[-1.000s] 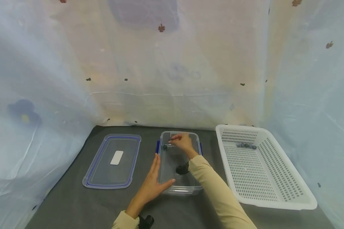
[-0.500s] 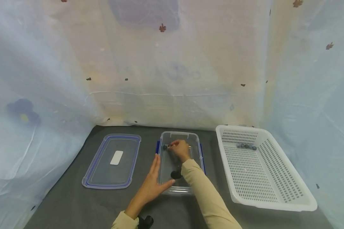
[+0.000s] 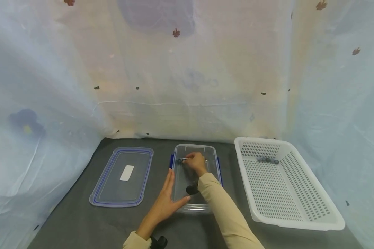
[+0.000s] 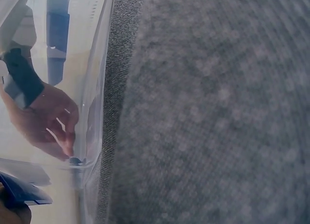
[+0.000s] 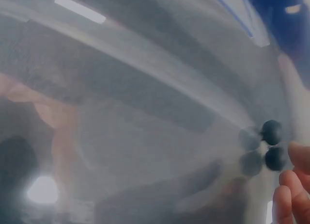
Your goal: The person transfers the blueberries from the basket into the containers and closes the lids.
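Observation:
A clear plastic box (image 3: 187, 200) with blue side latches stands in the middle. My right hand (image 3: 197, 164) reaches down into its far end. Thumb and fingers pinch a small dark ball (image 5: 274, 158) at their tips, low over the box floor; a second dark ball (image 5: 271, 132) lies right beside it, both mirrored in the box wall. My left hand (image 3: 164, 202) rests against the near left side, fingers straight along the wall and thumb spread over the front corner. In the left wrist view, a fingertip shows by the blue latch (image 4: 22, 190).
A clear lid (image 3: 121, 186) with a blue seal and a white label (image 3: 126, 173) lies flat at left. At right stands a white slotted basket (image 3: 250, 193) holding several dark balls (image 3: 268, 160). Plastic sheeting (image 3: 187, 76) hangs behind the dark cloth-covered table (image 3: 68, 221).
My right hand has lowered the small dark ball from near the box's far rim down beside the other ball. In the last half second it has hardly moved. The left hand stays put.

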`<action>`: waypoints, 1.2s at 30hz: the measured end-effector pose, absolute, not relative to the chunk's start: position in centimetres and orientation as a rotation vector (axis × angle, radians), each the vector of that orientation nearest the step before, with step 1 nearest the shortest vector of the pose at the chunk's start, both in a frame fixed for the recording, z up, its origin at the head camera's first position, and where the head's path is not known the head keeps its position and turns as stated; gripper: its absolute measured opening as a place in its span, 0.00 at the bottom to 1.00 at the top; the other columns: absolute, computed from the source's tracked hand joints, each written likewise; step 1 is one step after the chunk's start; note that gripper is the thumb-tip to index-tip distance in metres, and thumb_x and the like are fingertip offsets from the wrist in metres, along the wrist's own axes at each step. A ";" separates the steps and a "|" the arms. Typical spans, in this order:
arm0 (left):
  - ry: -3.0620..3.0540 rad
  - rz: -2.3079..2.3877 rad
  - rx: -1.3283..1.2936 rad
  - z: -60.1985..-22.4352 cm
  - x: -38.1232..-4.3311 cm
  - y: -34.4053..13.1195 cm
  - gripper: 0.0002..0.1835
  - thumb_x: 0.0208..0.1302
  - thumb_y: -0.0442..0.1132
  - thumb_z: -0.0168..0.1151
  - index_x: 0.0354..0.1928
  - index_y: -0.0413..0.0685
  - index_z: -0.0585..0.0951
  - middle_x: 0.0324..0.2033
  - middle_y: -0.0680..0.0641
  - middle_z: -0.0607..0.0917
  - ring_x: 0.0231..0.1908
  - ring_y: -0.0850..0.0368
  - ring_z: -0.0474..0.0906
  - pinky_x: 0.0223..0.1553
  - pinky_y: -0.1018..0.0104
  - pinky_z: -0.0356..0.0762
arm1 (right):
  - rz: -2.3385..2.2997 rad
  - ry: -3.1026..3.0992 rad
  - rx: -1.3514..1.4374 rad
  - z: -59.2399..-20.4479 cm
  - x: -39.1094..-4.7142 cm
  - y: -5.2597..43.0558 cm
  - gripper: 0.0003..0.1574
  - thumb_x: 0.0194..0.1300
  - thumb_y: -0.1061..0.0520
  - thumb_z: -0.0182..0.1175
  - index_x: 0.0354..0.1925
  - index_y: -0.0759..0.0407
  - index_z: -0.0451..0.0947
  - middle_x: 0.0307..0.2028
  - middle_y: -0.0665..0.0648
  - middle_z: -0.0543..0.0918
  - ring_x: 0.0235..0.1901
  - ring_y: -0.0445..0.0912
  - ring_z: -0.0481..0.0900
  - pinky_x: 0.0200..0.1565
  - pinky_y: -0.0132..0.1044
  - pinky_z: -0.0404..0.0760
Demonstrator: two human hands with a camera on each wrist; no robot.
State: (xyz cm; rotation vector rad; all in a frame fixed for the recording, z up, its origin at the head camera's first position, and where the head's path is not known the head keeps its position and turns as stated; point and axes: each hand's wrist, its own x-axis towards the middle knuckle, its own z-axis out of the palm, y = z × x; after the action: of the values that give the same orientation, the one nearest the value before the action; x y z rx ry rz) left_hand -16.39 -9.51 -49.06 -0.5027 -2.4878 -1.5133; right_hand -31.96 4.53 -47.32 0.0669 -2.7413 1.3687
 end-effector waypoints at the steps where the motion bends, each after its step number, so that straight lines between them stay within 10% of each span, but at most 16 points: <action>1: -2.486 -1.516 -0.501 -49.1 -16.4 -9.5 0.58 0.56 0.54 0.70 0.75 0.35 0.44 0.75 0.37 0.42 0.71 0.36 0.45 0.63 0.35 0.51 | 1.379 -2.739 0.068 -47.1 -32.0 4.5 0.14 0.50 0.61 0.73 0.37 0.65 0.86 0.29 0.57 0.87 0.32 0.51 0.83 0.38 0.40 0.79; 36: -2.480 -1.530 -0.502 -49.0 -16.2 -9.6 0.58 0.56 0.55 0.70 0.75 0.37 0.44 0.75 0.40 0.41 0.71 0.41 0.43 0.64 0.36 0.50 | 1.196 -2.405 0.520 -36.1 -30.8 14.6 0.23 0.61 0.57 0.66 0.53 0.65 0.78 0.46 0.66 0.82 0.43 0.60 0.80 0.44 0.52 0.78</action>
State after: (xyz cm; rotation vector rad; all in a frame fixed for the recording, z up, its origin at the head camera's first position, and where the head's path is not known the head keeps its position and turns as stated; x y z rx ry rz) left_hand -16.21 -9.58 -48.95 -0.5019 -2.4800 -1.5300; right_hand -30.81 14.56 -36.11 0.5201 -2.4052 1.1962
